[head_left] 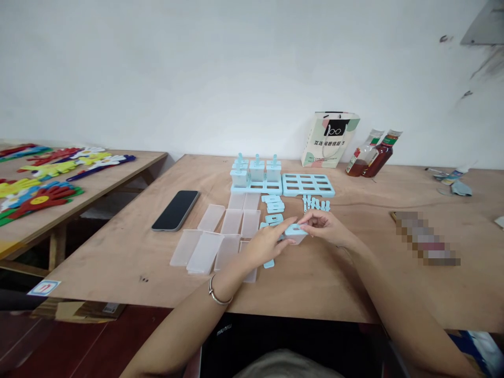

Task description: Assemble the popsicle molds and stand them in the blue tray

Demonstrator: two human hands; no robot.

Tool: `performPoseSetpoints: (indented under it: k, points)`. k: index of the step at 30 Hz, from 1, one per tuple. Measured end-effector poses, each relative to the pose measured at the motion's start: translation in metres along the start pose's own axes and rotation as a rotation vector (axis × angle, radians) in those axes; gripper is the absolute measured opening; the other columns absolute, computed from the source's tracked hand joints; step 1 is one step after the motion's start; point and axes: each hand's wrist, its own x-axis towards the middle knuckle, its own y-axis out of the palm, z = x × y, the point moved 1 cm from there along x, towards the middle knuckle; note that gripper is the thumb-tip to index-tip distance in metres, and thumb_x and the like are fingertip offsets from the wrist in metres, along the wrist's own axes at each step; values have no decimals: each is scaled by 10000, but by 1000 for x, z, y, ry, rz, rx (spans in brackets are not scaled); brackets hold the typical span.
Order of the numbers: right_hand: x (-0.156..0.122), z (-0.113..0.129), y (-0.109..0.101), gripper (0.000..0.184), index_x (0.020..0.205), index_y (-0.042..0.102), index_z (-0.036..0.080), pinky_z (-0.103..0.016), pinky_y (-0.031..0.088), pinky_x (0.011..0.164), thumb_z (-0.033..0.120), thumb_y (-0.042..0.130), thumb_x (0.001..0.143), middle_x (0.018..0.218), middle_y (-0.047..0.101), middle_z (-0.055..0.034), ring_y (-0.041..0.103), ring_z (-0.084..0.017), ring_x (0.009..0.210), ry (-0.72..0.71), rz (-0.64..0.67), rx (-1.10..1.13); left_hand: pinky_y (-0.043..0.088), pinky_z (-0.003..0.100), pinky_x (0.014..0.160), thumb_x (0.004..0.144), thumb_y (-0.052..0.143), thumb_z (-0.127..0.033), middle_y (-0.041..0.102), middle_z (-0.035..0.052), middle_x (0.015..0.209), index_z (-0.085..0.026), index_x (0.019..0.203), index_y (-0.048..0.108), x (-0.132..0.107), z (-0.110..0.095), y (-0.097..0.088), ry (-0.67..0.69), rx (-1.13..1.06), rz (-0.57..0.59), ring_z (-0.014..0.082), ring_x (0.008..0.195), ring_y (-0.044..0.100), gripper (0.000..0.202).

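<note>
My left hand (pixel 268 242) and my right hand (pixel 325 226) meet over the wooden table (pixel 315 283), both pinched on one translucent popsicle mould cup with a light blue lid (pixel 295 231). Several clear mould cups (pixel 220 231) lie flat to the left of my hands. Loose blue lids (pixel 273 205) and blue sticks (pixel 315 203) lie just beyond them. Further back stand a blue rack holding three assembled moulds (pixel 256 176) and an empty blue grid tray (pixel 307 185).
A black phone (pixel 176 210) lies left of the cups. A paper bag (pixel 329 139) and two bottles of brown liquid (pixel 372 153) stand by the wall. Coloured hand-shaped clappers (pixel 47 178) cover a second table at left. A blurred-out item (pixel 427 239) lies at right.
</note>
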Motion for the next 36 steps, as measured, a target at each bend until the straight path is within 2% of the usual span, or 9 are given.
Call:
performPoseSetpoints:
  k: [7, 14, 16, 19, 21, 24, 30, 33, 36]
  points:
    - [-1, 2, 1, 223, 861, 686, 222, -261, 390, 562, 429, 643, 793, 776, 620, -11, 497, -114, 633, -27, -29, -68, 501, 368, 804, 907, 526, -280, 657, 64, 1201, -273, 1412, 346, 1, 4, 4, 5, 39, -13, 200, 792, 661, 536]
    - [0, 6, -7, 266, 907, 695, 229, -268, 441, 619, 434, 695, 738, 794, 627, -11, 538, -124, 677, -16, 5, -97, 499, 385, 836, 910, 531, -282, 651, 76, 1209, -241, 1433, 327, 0, 1, 1, -17, 56, 15, 227, 894, 657, 562]
    - [0, 1, -23, 307, 916, 687, 223, -272, 457, 636, 459, 698, 720, 796, 635, -13, 556, -131, 685, 18, -103, -103, 499, 376, 848, 910, 525, -252, 651, 68, 1210, -252, 1437, 322, 0, 0, -1, -26, 59, 23, 222, 916, 654, 565]
    - [-1, -13, -54, 307, 834, 654, 192, -275, 450, 609, 486, 637, 747, 779, 651, -30, 570, -145, 666, 150, -355, -252, 494, 369, 866, 913, 520, -248, 642, 58, 1226, -272, 1440, 314, 0, -1, -1, -28, 73, 22, 223, 958, 644, 566]
    - [-3, -23, -69, 273, 746, 635, 181, -272, 431, 574, 453, 648, 724, 711, 649, -33, 573, -159, 643, 293, -303, -427, 494, 375, 867, 914, 526, -271, 646, 58, 1218, -268, 1439, 313, 0, 0, -1, -29, 92, 17, 232, 967, 641, 567]
    - [-7, -33, -79, 202, 709, 626, 179, -262, 416, 560, 374, 675, 688, 698, 655, -34, 581, -168, 658, 422, -89, -603, 497, 376, 861, 916, 520, -277, 647, 58, 1215, -270, 1438, 309, 0, 2, 1, -15, 101, 5, 231, 959, 645, 563]
    - [-9, -39, -82, 134, 704, 623, 183, -245, 385, 524, 295, 685, 668, 705, 666, -31, 579, -160, 649, 562, -52, -781, 507, 368, 828, 917, 503, -257, 661, 66, 1178, -264, 1431, 315, 0, 2, 1, 5, 115, 10, 223, 920, 651, 547]
    - [-9, -41, -83, 135, 646, 601, 190, -245, 365, 506, 293, 686, 664, 635, 647, -13, 557, -147, 594, 567, -29, -799, 504, 361, 829, 915, 510, -251, 646, 57, 1210, -283, 1423, 322, -1, 0, 0, 13, 100, 8, 220, 930, 646, 543]
    - [-9, -36, -83, 209, 653, 597, 193, -254, 392, 537, 385, 663, 702, 629, 630, -2, 547, -142, 594, 446, -83, -653, 501, 365, 836, 917, 509, -250, 644, 58, 1213, -280, 1422, 321, 0, -2, -1, 3, 91, 18, 225, 954, 638, 539]
